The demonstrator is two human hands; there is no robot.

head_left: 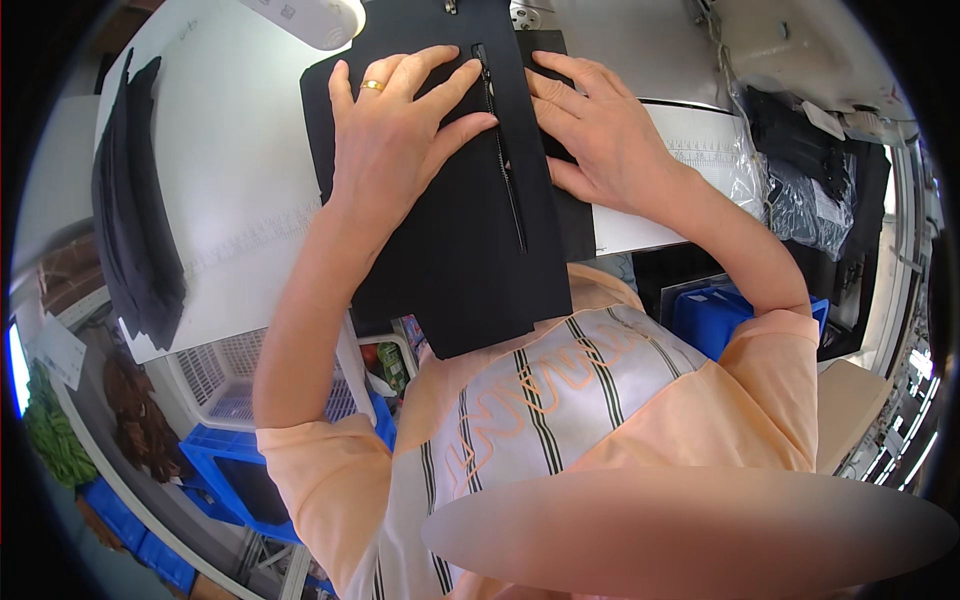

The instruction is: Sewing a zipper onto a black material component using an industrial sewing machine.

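Observation:
A black fabric panel (440,250) lies over the white tabletop, its lower edge hanging toward my shirt. Down its right part runs a long narrow slit with a dark zipper (497,145). My left hand (395,125), with a ring on one finger, rests on the panel left of the zipper. Its fingers are spread, the index fingertip at the zipper's upper end and the thumb beside the teeth. At the panel's right edge, my right hand (605,135) lies with fingers stretched out and apart, on or beside a darker strip (573,215). Whether its fingertips press the panel's edge is hard to tell.
Several black fabric pieces (135,210) are stacked at the table's left edge. A white machine part (310,18) juts in at the top. Plastic-wrapped black goods (815,200) sit at right. Below are a white basket (225,375) and blue crates (240,470).

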